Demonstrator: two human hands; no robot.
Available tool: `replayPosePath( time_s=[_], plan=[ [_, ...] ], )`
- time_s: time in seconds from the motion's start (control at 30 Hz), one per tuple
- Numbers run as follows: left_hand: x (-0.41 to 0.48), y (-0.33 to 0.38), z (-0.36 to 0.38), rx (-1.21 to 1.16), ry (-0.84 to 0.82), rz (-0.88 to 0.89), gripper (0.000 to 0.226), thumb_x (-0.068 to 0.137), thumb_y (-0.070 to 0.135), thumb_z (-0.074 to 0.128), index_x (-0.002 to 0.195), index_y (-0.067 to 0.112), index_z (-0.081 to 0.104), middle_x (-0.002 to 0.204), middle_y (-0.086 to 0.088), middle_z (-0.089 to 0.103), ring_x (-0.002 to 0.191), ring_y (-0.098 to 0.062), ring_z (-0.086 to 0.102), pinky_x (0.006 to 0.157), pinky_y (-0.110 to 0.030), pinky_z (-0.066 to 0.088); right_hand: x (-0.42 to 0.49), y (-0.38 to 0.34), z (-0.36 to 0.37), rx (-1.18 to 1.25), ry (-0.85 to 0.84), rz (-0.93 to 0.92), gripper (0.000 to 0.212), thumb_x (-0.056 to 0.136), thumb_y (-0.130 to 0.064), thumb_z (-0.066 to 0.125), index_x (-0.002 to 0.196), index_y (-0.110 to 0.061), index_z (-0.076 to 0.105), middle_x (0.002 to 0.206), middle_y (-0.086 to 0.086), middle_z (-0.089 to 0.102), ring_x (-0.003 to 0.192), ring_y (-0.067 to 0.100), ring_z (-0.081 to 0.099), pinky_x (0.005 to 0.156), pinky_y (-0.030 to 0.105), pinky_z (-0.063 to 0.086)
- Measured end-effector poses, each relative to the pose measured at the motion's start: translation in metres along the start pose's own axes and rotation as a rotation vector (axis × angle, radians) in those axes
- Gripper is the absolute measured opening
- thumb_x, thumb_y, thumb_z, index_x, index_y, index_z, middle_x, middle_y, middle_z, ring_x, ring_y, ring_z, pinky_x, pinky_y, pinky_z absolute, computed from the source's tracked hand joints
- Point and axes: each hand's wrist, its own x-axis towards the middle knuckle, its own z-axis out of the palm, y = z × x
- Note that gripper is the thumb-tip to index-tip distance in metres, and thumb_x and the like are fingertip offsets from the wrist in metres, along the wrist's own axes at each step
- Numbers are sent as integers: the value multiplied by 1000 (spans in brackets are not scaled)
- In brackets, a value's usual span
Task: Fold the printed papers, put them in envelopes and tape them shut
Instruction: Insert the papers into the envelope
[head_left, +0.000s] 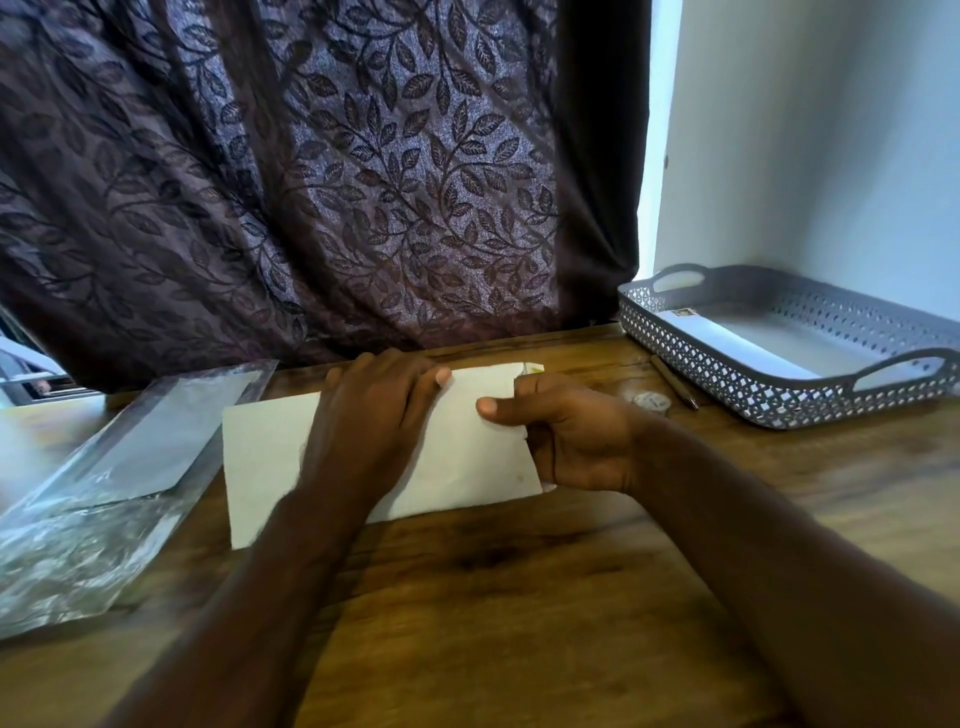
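Our right grip is closed narrow on the right end of the envelope: the thumb lies on top and the other fingers curl under or behind the edge, so the end is pinched between them. Whether the folded paper is also inside that pinch we cannot tell. A small coloured corner shows at the far right end, perhaps printed paper or the flap.

Our left grip lies flat across the middle of the envelope with its fingers stretched out, pressing it down onto the bench and holding nothing.

The envelope lies lengthwise and slightly slanted on the bench, between the two grips. We judge it light and thin. It should bend and crease easily, and it will slide on the smooth wood unless pressed, so the flat palm is the right way to steady it. The short ends and the flap edge are the places to take hold of it, and a light pinch is enough because a hard one would crumple the corner.

To the left, touching or just beside the envelope, lies a clear plastic packet, which looks slippery and crinkly. To the right, a small tape roll and a pen sit near the right grip. Beyond them stands a grey tray with something white and flat in it. A leaf-patterned curtain hangs behind the bench.
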Motion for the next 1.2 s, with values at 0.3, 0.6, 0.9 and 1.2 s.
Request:
replayPosePath(
  time_s=[0.3, 0.6, 0.9, 1.2],
  plan=[
    [-4, 6, -3, 179, -130, 187, 77, 87, 80, 28, 138, 28, 52, 138, 5, 50, 125, -19, 45, 101, -41, 29, -3, -2, -5, 5, 6, 7, 48, 91, -31, 60, 133, -8, 60, 131, 19, 65, 115, 32, 64, 99, 47, 53],
    [-6, 12, -4, 332, -200, 332, 119, 64, 98, 40, 158, 27, 20, 157, -7, 32, 146, -31, 28, 113, -62, 20, -2, -7, -10, 90, 124, -66, 38, 87, -36, 59, 117, -14, 68, 112, 10, 75, 96, 24, 74, 86, 42, 59],
    [-8, 13, -5, 346, -72, 364, 103, 71, 73, 57, 157, 27, 22, 137, -15, 48, 122, -36, 48, 106, -58, 32, -3, -10, -12, 24, 110, -112, 39, 86, -44, 60, 114, -19, 72, 116, 11, 74, 100, 25, 72, 93, 48, 56],
    [-7, 5, -9, 436, -114, 213, 101, 73, 78, 50, 157, 31, 20, 138, -9, 46, 115, -33, 50, 99, -52, 36, -7, -15, -28, -118, 9, -170, 45, 88, -17, 64, 129, 0, 61, 131, 23, 63, 113, 34, 65, 101, 49, 50]
  ],
)
